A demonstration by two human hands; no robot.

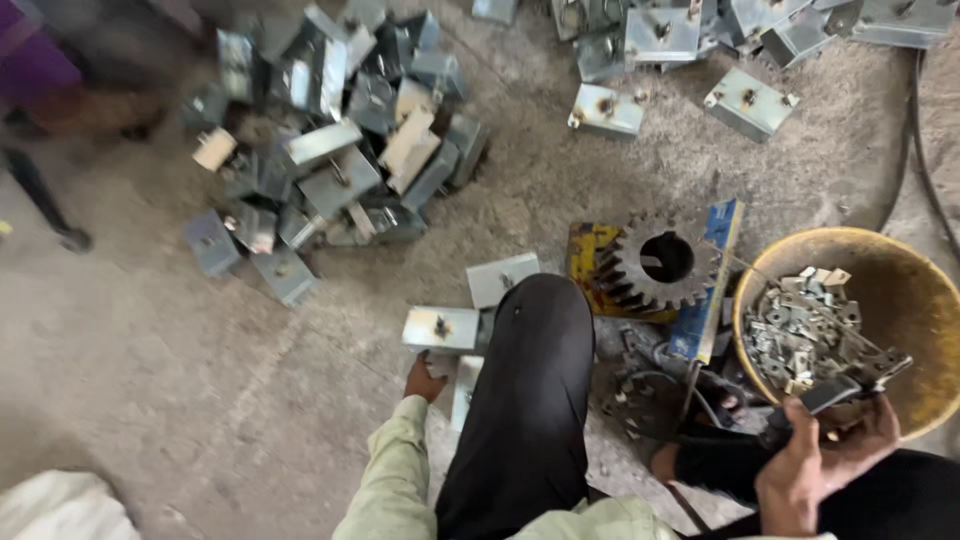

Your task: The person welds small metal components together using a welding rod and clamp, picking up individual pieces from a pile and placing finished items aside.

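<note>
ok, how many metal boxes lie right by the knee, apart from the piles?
3: one box at the left hand, one just above the knee, one partly hidden beside the leg. More may be hidden under it.

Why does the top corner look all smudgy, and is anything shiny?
In the head view, the top-left corner is smeared by motion blur, and the pile of grey metal boxes is soft too. The gear and yellow bowl look sharper. Light is flat and dim, with faint shine on the box by the left hand. The right hand is slightly blurred.
</note>
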